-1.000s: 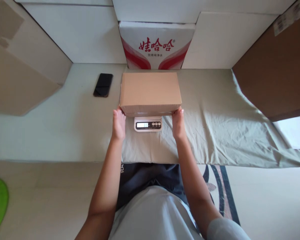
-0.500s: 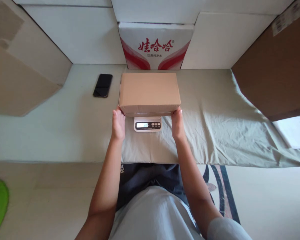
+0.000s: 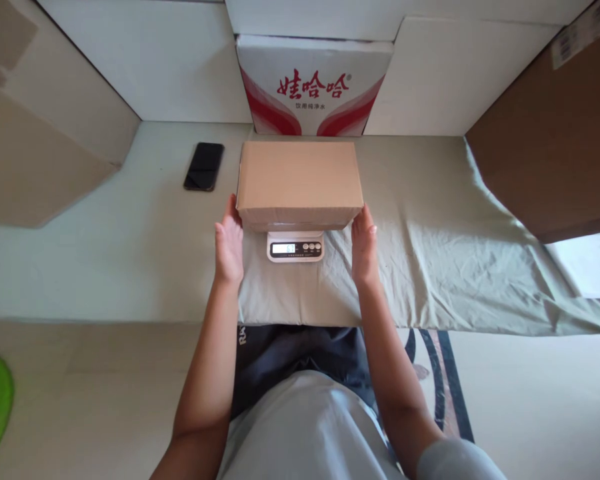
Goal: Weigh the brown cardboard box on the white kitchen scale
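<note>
A closed brown cardboard box (image 3: 300, 177) rests on a small white digital scale (image 3: 295, 259). Most of the scale is hidden under it; the front panel shows a lit display that appears to read 67, with round buttons beside it. At the box's front left corner is my left hand (image 3: 229, 247), fingers stretched out along its side. My right hand (image 3: 365, 247) is at the front right corner in the same way, palm facing inward. Neither hand is wrapped round the box, and whether the fingertips still touch its sides is hard to make out.
A black phone (image 3: 205, 167) lies to the left on the pale green cloth (image 3: 155, 267). White cartons line the back, among them a red-and-white printed carton (image 3: 313, 87). Large brown cartons stand at the left (image 3: 45, 153) and right (image 3: 550, 140).
Both hands have moved outward from beneath the box's front corners, with their fingers straighter along its sides. The box stays on the scale. The display appears to have gone from 68 to 67.
</note>
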{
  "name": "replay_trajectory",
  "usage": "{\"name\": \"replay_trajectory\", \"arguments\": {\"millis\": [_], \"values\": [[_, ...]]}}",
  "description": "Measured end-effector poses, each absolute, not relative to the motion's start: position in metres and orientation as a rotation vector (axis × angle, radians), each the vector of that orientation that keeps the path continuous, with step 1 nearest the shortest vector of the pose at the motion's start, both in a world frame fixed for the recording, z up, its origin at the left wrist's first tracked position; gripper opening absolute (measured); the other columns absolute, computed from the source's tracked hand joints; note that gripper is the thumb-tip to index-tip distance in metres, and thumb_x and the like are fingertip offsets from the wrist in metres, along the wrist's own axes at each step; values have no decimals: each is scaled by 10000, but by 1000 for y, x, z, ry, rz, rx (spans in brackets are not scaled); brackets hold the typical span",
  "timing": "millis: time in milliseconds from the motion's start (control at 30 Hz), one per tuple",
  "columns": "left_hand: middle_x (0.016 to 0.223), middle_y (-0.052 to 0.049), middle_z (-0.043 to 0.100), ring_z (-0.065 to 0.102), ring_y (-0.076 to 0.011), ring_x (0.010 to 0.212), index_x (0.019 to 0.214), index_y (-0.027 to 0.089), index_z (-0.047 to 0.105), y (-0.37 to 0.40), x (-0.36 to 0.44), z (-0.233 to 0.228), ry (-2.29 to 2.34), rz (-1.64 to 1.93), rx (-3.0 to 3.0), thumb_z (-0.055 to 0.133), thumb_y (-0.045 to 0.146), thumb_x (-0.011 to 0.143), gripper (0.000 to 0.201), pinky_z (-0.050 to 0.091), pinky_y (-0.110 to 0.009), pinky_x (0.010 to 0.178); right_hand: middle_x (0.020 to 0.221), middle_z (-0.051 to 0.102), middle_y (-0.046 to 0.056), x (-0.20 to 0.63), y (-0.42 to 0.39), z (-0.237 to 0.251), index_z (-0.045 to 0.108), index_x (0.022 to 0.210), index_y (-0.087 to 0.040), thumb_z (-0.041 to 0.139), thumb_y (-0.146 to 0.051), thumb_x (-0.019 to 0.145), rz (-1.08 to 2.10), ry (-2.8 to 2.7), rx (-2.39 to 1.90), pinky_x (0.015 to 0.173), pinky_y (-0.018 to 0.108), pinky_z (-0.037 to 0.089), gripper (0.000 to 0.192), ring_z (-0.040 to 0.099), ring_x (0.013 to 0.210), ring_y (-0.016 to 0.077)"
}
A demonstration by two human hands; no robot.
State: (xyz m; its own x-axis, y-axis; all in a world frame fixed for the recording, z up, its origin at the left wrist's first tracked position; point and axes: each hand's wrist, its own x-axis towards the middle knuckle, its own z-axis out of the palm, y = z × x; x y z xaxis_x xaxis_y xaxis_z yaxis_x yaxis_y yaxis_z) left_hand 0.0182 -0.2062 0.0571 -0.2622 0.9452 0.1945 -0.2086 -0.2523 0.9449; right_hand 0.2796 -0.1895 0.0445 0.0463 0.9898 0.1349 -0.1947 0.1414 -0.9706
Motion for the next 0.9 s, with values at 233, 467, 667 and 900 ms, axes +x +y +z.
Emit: {"name": "replay_trajectory", "arguments": {"millis": [233, 467, 667, 900], "values": [[1714, -22, 420, 246, -231, 1653, 1521, 342, 553, -212, 13, 58, 1102, 1659, 1067, 316, 746, 1000, 701, 142, -468, 1375, 1771, 281, -98, 289, -196, 44, 405, 1585, -432, 327, -739, 1006, 1170, -1073, -989, 1416, 498, 72, 660, 170, 1687, 186], [1740, -20, 370, 189, -242, 1666, 1538, 327, 529, -217, 8, 57, 1152, 1640, 1097, 244, 743, 1007, 732, 118, -467, 1378, 1758, 310, -112, 296, -197, 41, 424, 1567, -472, 312, -755, 995, 1139, -1115, -999, 1413, 504, 91, 647, 201, 1681, 202], [1765, -16, 314, 177, -254, 1668, 1530, 333, 535, -219, 5, 54, 1210, 1622, 1092, 230, 807, 970, 794, 124, -455, 1379, 1749, 335, -103, 297, -199, 39, 429, 1566, -470, 305, -782, 979, 1131, -1125, -1021, 1409, 524, 106, 676, 219, 1677, 212], [1758, -16, 330, 188, -250, 1665, 1515, 332, 555, -221, 5, 51, 1187, 1634, 1059, 265, 769, 989, 743, 109, -460, 1381, 1738, 358, -97, 296, -202, 42, 466, 1556, -448, 309, -779, 984, 1147, -1099, -1013, 1409, 540, 110, 679, 231, 1674, 225]]}}
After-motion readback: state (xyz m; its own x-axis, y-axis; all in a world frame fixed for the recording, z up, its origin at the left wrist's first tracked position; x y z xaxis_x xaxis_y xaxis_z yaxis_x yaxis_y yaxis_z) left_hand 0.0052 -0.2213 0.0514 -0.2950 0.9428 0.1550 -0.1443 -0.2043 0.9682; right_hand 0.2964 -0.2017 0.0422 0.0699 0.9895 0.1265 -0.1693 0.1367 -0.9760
